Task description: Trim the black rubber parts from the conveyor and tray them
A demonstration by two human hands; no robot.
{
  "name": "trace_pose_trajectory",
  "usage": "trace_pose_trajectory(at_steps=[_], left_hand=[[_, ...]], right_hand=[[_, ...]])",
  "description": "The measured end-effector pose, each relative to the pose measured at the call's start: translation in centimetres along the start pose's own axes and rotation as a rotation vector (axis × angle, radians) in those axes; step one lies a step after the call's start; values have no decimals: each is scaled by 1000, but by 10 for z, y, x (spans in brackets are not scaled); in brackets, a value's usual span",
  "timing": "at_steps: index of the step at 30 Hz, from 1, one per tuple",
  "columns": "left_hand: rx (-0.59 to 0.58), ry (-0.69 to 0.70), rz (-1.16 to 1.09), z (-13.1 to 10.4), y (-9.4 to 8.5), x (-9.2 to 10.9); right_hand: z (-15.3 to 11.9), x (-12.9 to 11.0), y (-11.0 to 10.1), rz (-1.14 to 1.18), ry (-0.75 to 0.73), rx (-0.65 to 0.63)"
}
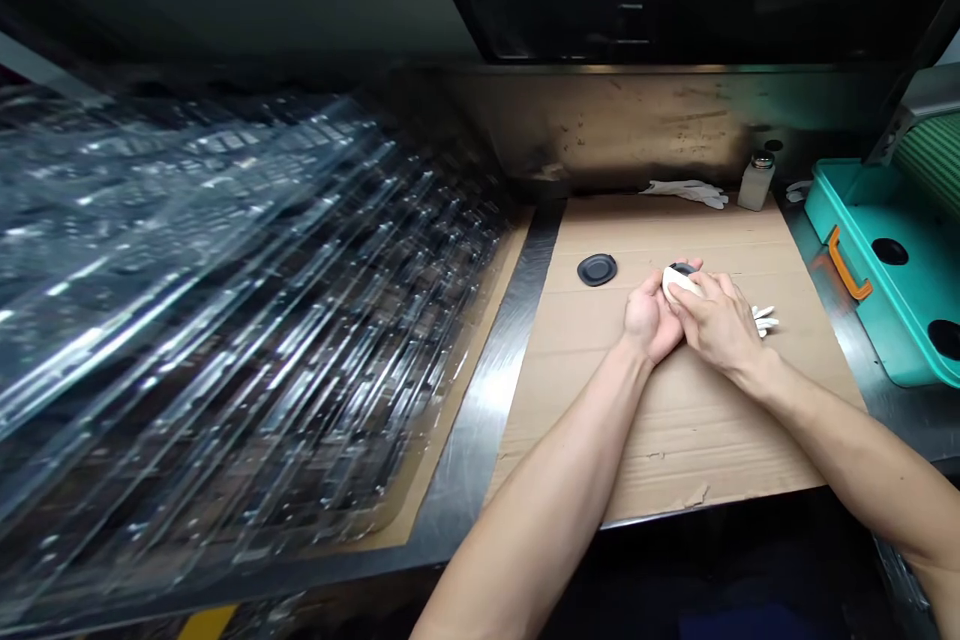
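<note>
The right hand (724, 320) pinches a white pad (679, 286) against a dark lid (683, 268), mostly hidden, in the curled, upturned left hand (649, 316), over the middle of the cardboard (562, 350). A second lid (597, 270) lies toward the far left corner, nearer the left hand, its longer axis roughly along the far edge. The cardboard covers a metal table (491, 400), between clear trays (262, 320) and a teal bin (889, 340).
</note>
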State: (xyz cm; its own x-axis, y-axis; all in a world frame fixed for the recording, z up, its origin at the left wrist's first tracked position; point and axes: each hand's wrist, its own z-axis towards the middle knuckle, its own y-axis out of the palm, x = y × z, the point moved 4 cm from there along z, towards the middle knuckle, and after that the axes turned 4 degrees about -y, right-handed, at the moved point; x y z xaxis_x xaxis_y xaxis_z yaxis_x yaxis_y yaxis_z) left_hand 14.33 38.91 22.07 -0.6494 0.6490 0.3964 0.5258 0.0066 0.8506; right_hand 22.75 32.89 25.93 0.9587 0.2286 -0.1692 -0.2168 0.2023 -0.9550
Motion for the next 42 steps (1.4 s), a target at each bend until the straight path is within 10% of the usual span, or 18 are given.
trace_pose_trajectory(at_steps=[11,22,35,42], left_hand=[[34,-30,-2,-11,-2,14],[62,-69,-131,-15,4,19],[49,-95,-99,-18,4,19],[100,-24,-110,-12,-2,25]], right_hand=[[-5,68,-7,-26,116,228],[1,72,-17,266,77,407],[0,86,0,86,158,164],[-11,78,-25,46,-116,-168]])
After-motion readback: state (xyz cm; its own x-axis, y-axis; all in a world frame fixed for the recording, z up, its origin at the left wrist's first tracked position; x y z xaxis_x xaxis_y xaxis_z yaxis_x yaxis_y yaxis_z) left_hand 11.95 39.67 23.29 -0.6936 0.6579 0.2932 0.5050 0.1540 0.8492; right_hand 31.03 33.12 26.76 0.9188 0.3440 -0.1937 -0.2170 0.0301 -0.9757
